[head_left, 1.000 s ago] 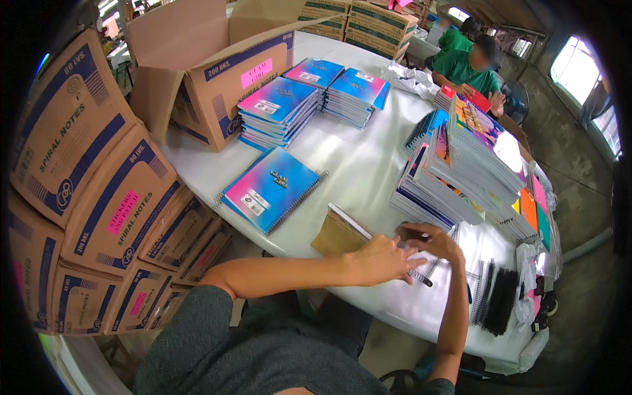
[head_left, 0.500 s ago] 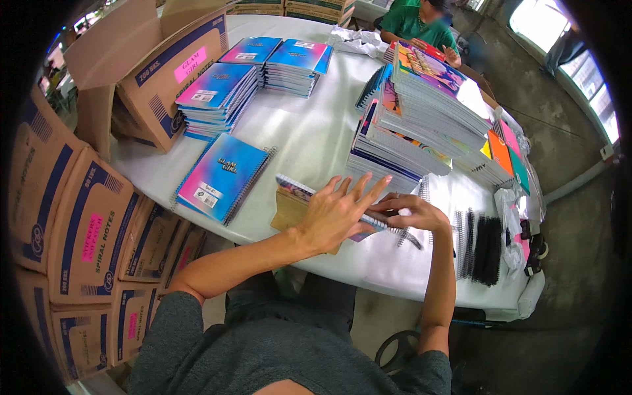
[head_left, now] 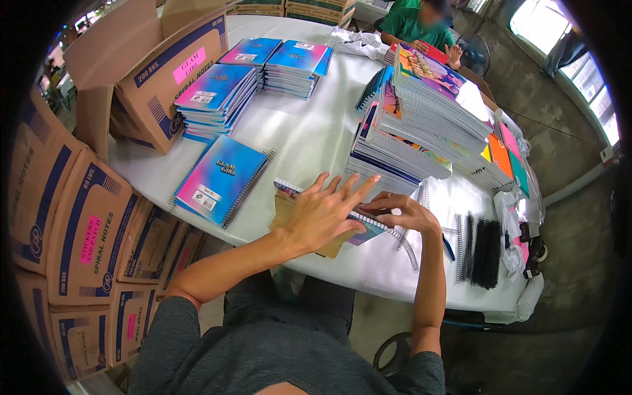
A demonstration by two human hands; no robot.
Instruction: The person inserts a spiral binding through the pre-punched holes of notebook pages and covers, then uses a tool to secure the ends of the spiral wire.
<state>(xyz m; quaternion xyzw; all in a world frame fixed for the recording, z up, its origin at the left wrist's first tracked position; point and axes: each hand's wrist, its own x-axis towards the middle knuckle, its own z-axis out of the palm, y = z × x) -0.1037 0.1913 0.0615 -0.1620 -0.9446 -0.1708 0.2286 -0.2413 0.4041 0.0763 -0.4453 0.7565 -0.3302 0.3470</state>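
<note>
At the table's near edge stands a tilted notebook (head_left: 370, 234) with a brown board back (head_left: 286, 209) and a row of holes along its upper edge. Across that edge lies my left hand (head_left: 317, 214), fingers stretched out and spread, thumb against the near side. My right hand (head_left: 405, 214) is closed in a pinch at the notebook's right end. From under its fingers a thin spiral binding coil (head_left: 409, 253) curves down toward the table edge. How far the coil runs through the holes is hidden by my hands.
Blue-pink spiral notebooks (head_left: 224, 172) lie at left, with stacks (head_left: 214, 95) behind, beside an open carton (head_left: 155, 85). Tall notebook piles (head_left: 428, 122) stand at right, near loose black coils (head_left: 486, 253). Cartons (head_left: 92, 230) line the left side. A person in green (head_left: 405, 26) sits across.
The coil's loose end now hangs longer and lower below my right hand. My left hand has shifted slightly left. The person across has moved their hands a little.
</note>
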